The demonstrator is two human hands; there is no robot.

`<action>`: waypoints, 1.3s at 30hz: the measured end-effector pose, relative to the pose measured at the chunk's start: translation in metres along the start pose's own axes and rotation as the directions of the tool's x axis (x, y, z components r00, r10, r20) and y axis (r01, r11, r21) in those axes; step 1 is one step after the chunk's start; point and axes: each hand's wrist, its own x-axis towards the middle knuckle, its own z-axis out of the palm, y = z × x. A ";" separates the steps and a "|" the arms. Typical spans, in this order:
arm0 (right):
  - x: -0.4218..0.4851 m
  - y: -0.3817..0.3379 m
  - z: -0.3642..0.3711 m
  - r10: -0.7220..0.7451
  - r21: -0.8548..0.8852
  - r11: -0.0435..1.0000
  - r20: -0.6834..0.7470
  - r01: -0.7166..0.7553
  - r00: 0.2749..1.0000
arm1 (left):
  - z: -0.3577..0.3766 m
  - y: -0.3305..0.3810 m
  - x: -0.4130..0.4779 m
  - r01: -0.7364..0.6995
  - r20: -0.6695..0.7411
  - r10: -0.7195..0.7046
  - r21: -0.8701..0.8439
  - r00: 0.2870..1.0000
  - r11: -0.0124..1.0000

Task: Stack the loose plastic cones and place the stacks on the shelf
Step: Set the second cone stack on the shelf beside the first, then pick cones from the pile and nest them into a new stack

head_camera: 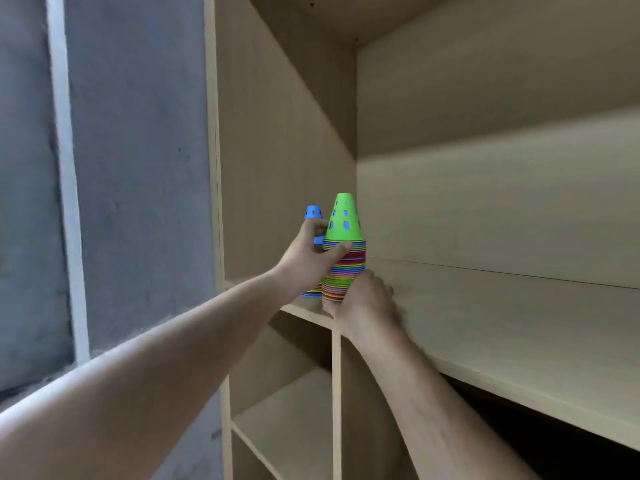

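Note:
A tall stack of many-coloured plastic cones with a green cone on top [344, 223] is upright at the left end of the wooden shelf board [485, 306]. My left hand [308, 258] grips the stack around its middle, thumb across the coloured rims. My right hand [363, 303] holds the stack's base from the front right. Whether the base rests on the board is hidden by my hands. A second stack topped by a blue cone [313, 213] stands on the shelf just behind and to the left, partly hidden by my left hand.
The shelf unit's left side panel [277, 150] rises close behind the stacks. The board runs on to the right. Below it are lower compartments split by a vertical divider [336, 393]. A grey wall with a white frame [65, 168] lies left.

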 end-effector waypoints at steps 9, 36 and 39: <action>0.028 -0.017 0.020 -0.012 -0.007 1.000 0.004 0.012 1.000 | 0.000 -0.029 0.011 -0.090 -0.024 0.104 0.338 0.994 0.937; -0.278 -0.161 0.285 -0.767 0.519 0.584 0.605 0.624 0.214 | -0.322 -0.218 -0.376 0.275 -0.072 -0.398 0.833 0.915 0.480; -0.342 -0.166 0.329 -0.747 0.562 0.599 0.648 0.570 0.146 | -0.347 -0.248 -0.441 0.385 -0.094 -0.531 0.795 0.842 0.469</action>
